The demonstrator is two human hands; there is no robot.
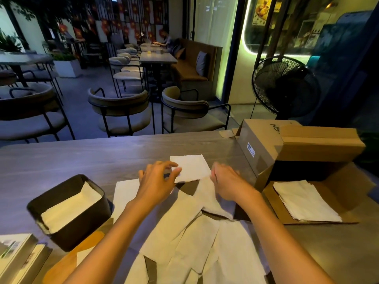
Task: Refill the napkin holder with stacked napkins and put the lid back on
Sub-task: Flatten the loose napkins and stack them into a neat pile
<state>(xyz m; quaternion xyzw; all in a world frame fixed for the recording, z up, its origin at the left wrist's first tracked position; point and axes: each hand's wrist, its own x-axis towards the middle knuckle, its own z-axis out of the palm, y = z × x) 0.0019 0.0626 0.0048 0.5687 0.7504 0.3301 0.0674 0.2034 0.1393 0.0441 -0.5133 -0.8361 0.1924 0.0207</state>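
Both hands work at the far end of a spread of loose napkins on the desk (61, 158): the left hand (158, 181) has its fingers curled, the tips pinching the near edge of a square white napkin (191, 167), while the right hand (227, 181) hangs just beside that napkin's right edge with fingers bent; motion blur keeps me from telling whether it grips anything. Nearer the person, more loose napkins (194, 238) lie overlapped and unstacked. At left, the dark napkin holder (71, 232) stands open and already holds some napkins, apparently only part full. A flat orange-brown piece (78, 253) by its base may be the lid; I cannot be sure. At right, an opened cardboard box (287, 148) has another napkin stack (305, 201) on its flap. Judging by this, gathering, loading and lidding all remain.
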